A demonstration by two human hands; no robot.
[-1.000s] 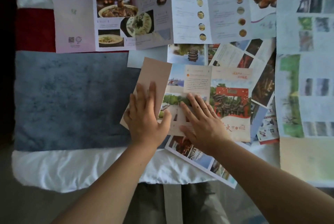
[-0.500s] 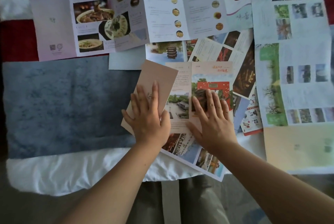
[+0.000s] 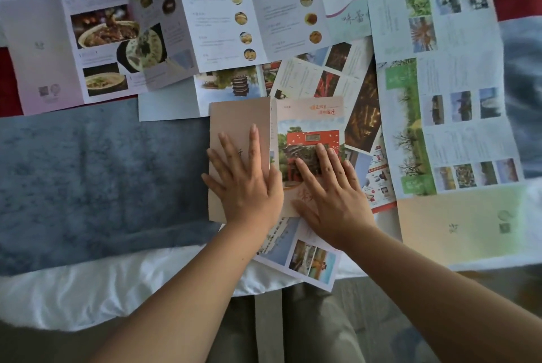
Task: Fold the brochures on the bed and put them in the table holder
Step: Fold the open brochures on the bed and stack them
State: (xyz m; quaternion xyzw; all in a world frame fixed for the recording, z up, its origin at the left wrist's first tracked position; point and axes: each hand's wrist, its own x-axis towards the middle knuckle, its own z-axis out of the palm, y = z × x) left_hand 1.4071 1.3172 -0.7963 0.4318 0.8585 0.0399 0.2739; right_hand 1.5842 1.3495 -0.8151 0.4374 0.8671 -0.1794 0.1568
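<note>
Nearest the person, below the red-gate brochure (image 3: 311,116), the white sheet (image 3: 88,289) hangs at the edge of the bed, and a photo brochure (image 3: 305,257) pokes out from under the red-gate brochure's near edge. On the red-gate brochure itself both hands lie flat. The left hand (image 3: 243,184) has straight, spread fingers pressing the tan panel that is turned over onto it. The right hand (image 3: 331,195) presses the cover panel beside it, fingers straight too. Neither hand grips anything. To the left of the red-gate brochure stretches the grey-blue blanket (image 3: 88,172). To the right lie a pale peach sheet (image 3: 454,222) and a large green landscape brochure (image 3: 440,99), opened out. Beyond it, a pagoda brochure (image 3: 228,84) and two food menus (image 3: 88,46) lie open as well.

Judging by this, the task is at an early stage: one brochure is partly folded (its crease apparently being pressed), while the other brochures in sight remain unfolded. The table holder is not in view, so no brochure can be seen in it.
</note>
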